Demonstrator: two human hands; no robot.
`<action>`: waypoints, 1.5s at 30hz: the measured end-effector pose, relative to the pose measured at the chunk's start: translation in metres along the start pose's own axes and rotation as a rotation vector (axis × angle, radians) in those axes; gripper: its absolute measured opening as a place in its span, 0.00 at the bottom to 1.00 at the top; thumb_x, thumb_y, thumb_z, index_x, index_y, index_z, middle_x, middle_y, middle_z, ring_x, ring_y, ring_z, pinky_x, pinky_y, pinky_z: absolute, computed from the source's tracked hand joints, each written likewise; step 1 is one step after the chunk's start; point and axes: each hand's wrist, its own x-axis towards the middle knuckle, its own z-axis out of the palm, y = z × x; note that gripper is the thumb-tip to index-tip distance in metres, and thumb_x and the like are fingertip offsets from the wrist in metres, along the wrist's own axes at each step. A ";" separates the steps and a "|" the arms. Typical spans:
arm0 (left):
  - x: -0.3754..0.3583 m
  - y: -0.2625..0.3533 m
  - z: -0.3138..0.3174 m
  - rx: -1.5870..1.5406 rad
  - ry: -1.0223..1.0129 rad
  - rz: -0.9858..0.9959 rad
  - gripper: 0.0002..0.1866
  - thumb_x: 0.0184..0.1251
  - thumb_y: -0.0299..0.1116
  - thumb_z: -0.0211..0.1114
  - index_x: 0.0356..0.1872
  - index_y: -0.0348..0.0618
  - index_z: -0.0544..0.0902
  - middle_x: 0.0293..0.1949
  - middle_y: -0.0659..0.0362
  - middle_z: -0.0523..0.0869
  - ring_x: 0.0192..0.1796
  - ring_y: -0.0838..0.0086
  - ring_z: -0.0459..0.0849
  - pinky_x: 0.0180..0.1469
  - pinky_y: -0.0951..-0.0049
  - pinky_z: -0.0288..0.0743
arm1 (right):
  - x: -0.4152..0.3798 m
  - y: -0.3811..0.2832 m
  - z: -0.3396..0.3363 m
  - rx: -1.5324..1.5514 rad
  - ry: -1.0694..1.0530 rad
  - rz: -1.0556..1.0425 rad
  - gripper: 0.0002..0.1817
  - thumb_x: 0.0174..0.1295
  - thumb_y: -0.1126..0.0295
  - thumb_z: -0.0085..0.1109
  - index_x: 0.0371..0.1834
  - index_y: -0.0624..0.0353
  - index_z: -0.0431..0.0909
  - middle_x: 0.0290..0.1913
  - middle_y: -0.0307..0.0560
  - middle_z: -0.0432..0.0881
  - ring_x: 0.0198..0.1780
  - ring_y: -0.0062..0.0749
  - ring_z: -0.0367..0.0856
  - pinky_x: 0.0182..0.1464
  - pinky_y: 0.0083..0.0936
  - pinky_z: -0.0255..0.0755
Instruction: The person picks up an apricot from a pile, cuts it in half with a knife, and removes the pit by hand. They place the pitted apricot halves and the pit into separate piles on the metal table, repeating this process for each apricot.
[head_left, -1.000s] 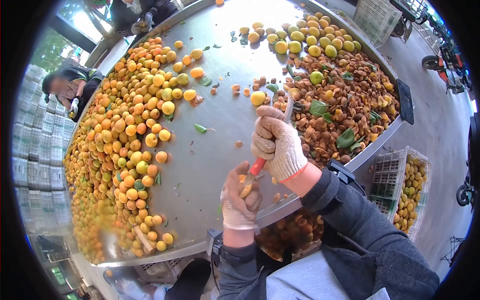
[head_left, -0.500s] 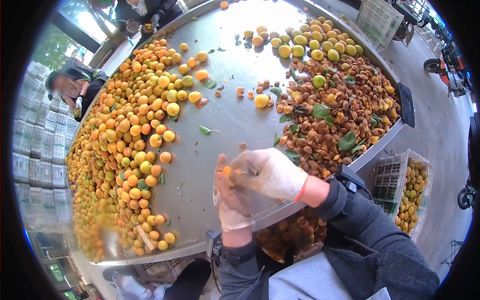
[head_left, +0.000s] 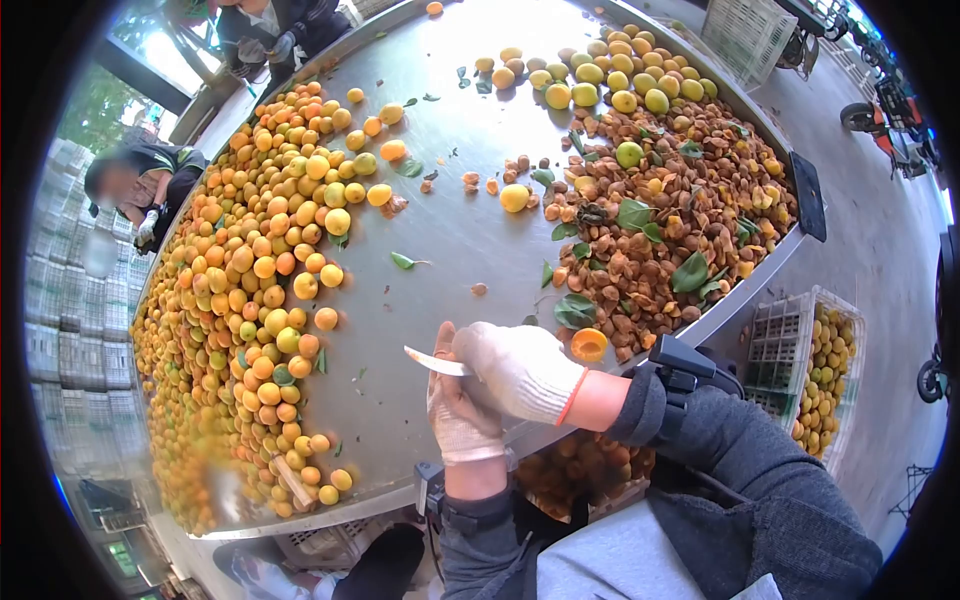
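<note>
My right hand (head_left: 525, 368), in a white knit glove, is closed round a small curved knife (head_left: 437, 361) whose blade points left. Below and left of it, my left hand (head_left: 462, 415), gloved too, touches the right hand; its upper fingers point up, and whatever lies in its palm is hidden. A halved orange apricot (head_left: 589, 345) rests cut side up just right of my right hand, by the heap of pits and scraps (head_left: 660, 215). Whole apricots (head_left: 265, 290) cover the left part of the metal table (head_left: 420, 300).
Yellow-green apricots (head_left: 656, 100) lie at the back right. A dark phone-like slab (head_left: 808, 196) sits on the right rim. Beyond the right edge stands a crate of apricots (head_left: 783, 350). Two people are at the far left, one person (head_left: 150, 185) and another person (head_left: 285, 30). Someone's legs show below the table.
The knife blade now shows clearly. A halved apricot has appeared beside the scrap heap, and the orange piece between my hands is no longer visible. The view has shifted slightly.
</note>
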 end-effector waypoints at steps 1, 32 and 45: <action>0.002 -0.001 0.001 -0.674 0.026 -0.299 0.21 0.71 0.36 0.57 0.63 0.43 0.72 0.59 0.53 0.76 0.58 0.63 0.78 0.60 0.64 0.75 | -0.001 -0.002 0.004 -0.068 -0.019 0.021 0.08 0.55 0.70 0.59 0.38 0.58 0.79 0.36 0.52 0.82 0.36 0.47 0.86 0.35 0.37 0.79; -0.003 0.025 0.107 1.280 -0.461 0.112 0.17 0.51 0.41 0.72 0.41 0.46 0.84 0.38 0.52 0.84 0.41 0.65 0.85 0.42 0.65 0.79 | -0.002 0.082 -0.140 0.758 0.696 0.183 0.09 0.59 0.73 0.64 0.41 0.63 0.81 0.35 0.40 0.82 0.35 0.18 0.75 0.41 0.17 0.72; 0.072 0.057 0.100 0.800 -0.288 0.253 0.24 0.62 0.33 0.65 0.60 0.40 0.76 0.60 0.47 0.77 0.62 0.51 0.76 0.65 0.61 0.68 | -0.015 0.095 -0.163 1.088 0.606 0.229 0.10 0.62 0.71 0.64 0.44 0.62 0.79 0.35 0.38 0.81 0.29 0.15 0.76 0.27 0.13 0.70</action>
